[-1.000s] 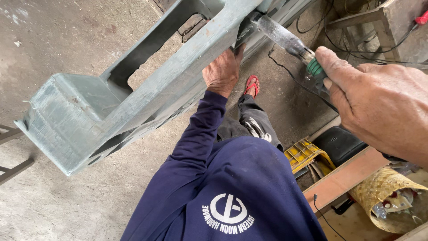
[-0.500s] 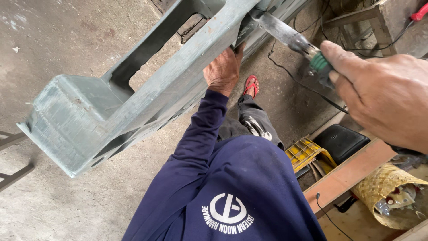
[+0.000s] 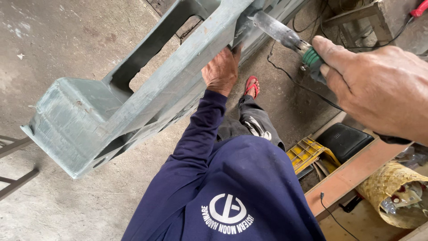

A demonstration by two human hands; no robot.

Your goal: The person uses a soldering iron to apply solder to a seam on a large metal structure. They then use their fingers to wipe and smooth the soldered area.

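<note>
Starting at the left, the big grey-green plastic pallet point(image 3: 133, 102) is tipped up on edge and angled across the concrete floor point(image 3: 53, 40), near corner low at the left and the far end rising toward the top middle, which looks like it's stood that way so its side beam faces the person and can be worked on at arm height. A bit of dark metal frame point(image 3: 13, 151) pokes in at the left edge. Moving along, the left hand point(image 3: 221, 69), coming out of a dark blue sleeve, is pressed flat against the underside of the beam with fingers wrapped on the edge, so it's bracing the pallet, probably to keep it from rocking. Just above that, the flat metal blade of a scraper-like tool point(image 3: 278, 31) is pushed into the joint of the pallet, right by the bracing hand, so the support sits where the force goes in. Below, a red sandal point(image 3: 252, 85) is planted on the floor. On the right, the right hand point(image 3: 379, 89) is clamped round the tool's green-collared handle, thumb on top, blade pointing away. A black cable point(image 3: 294, 80) trails over the floor; a yellow plastic piece point(image 3: 307, 151), a black case point(image 3: 345, 140), a wooden plank point(image 3: 352, 174) and a woven basket point(image 3: 392, 187) sit low right.
</note>
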